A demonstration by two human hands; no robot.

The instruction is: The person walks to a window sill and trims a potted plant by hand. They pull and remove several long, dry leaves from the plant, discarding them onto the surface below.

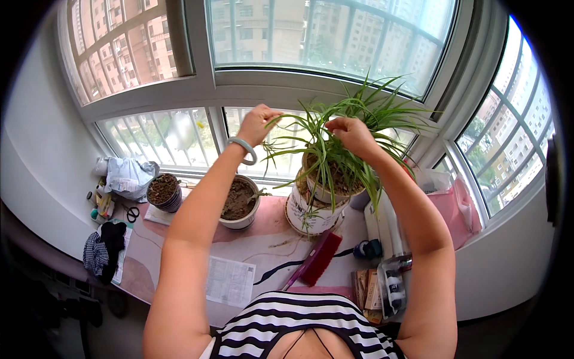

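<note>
At nine o'clock on the sill (179, 254): crumpled plastic bag (128, 176), scissors (132, 213), dark checked cloth (103, 250). Just right of these, small dark pot of bare soil (163, 192); then a white pot of soil (240, 202), partly hidden behind the raised left forearm. Printed paper sheet (230, 281) at six o'clock, near the sill's front edge.

Left hand (256, 124), pale bangle (243, 148) at the wrist, raised toward eleven o'clock, fingers pinched on a long green leaf tip. Right hand (353, 136) at one o'clock, fingers closed around leaves near the crown. Between and below both: spider plant (335, 140) in a cream pot (323, 194), standing on an upturned white bucket (311, 216), dead centre by the window.

Judged step: sorting through the foliage, leaf by leaf, likely picking out tired ones. Next move calls for a firm pinch low on one leaf, steadying the rest, pulling without tipping the pot.

Further right: red hand brush (318, 258) at five o'clock, boxes and bottles (382, 287), pink bag (460, 209) at three o'clock.
</note>
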